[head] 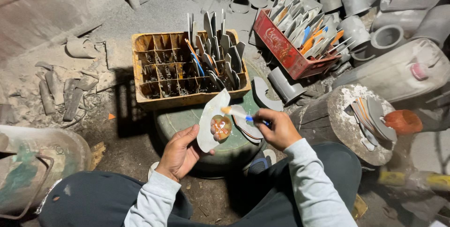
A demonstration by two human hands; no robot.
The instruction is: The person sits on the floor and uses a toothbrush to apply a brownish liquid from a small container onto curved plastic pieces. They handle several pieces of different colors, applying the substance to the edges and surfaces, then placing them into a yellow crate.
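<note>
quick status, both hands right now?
Left hand: closed on a flat white cut-out piece with an amber glossy patch.
Right hand: closed on a small blue-handled brush, tip at the piece.

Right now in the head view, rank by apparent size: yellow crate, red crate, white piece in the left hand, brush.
1. Yellow crate, nearer the camera than the red one.
2. Red crate.
3. White piece.
4. Brush, partly hidden in the right hand.
</note>
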